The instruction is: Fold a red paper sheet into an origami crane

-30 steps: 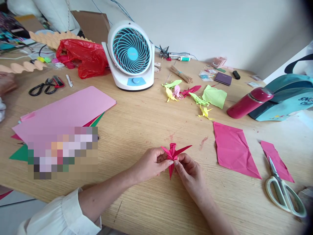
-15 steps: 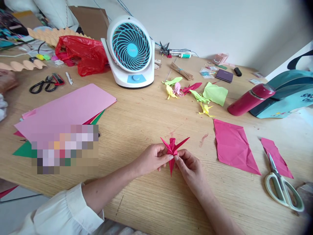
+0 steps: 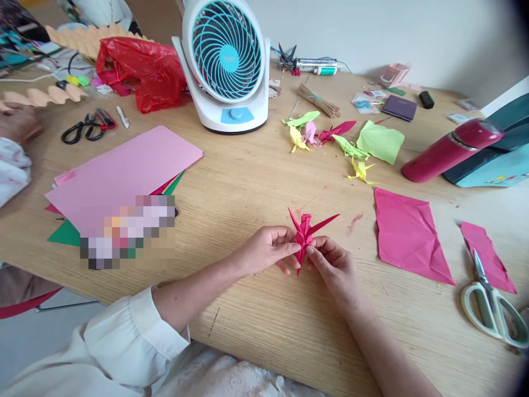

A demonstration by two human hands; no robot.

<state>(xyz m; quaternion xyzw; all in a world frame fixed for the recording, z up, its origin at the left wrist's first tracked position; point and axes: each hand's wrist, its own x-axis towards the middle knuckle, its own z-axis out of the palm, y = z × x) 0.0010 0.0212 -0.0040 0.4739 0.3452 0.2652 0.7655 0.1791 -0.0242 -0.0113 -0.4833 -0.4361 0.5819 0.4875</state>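
A folded red paper figure (image 3: 305, 234) with long pointed tips is held upright over the wooden table (image 3: 256, 193). My left hand (image 3: 278, 249) pinches its left side between thumb and fingers. On the other side, my right hand (image 3: 328, 262) grips the lower right part, its thumb close to the left thumb. To the right lie a creased pink-red paper sheet (image 3: 411, 237) and a narrower strip (image 3: 487, 256), with cream-handled scissors (image 3: 487, 303) overlapping the strip. Small folded paper pieces, including a yellow one (image 3: 361, 170), lie behind my hands.
A white fan (image 3: 235, 116) stands at the back. Pink sheets (image 3: 136, 176) are stacked at left, near black-handled pliers (image 3: 85, 131). A red flask (image 3: 450, 149) lies tilted at right against a teal bag (image 3: 496, 162). Another person's hand (image 3: 20, 124) is at far left.
The view has shifted, so most things appear a little further right and higher. The red paper figure is tilted slightly differently, still between both hands.
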